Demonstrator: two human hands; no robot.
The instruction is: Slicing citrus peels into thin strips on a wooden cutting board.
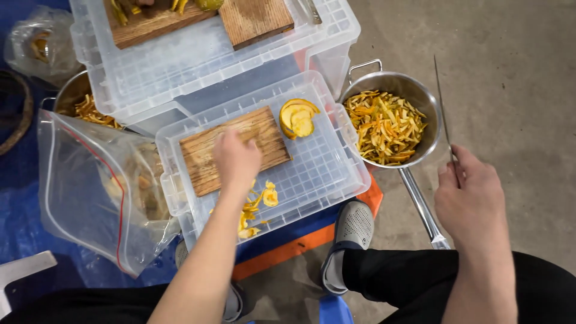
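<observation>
My left hand (pixel 236 158) rests palm down on a small wooden cutting board (pixel 204 157) that lies on a clear plastic box lid (pixel 318 174). A curled stack of orange peel (pixel 298 117) sits on the lid just right of the board. Loose peel scraps (pixel 259 201) lie on the lid near my wrist. My right hand (pixel 471 201) is held out to the right over the concrete floor, gripping a long thin knife (pixel 443 108) with the blade pointing away. A steel pan (pixel 367 80) full of sliced peel strips (pixel 384 126) stands between my two hands.
A second clear box (pixel 198 66) behind carries two more wooden boards (pixel 255 21). A large zip bag (pixel 90 186) lies at left beside another metal pot (pixel 75 93) of peel. My grey shoes (pixel 353 231) rest by an orange box edge (pixel 294 246).
</observation>
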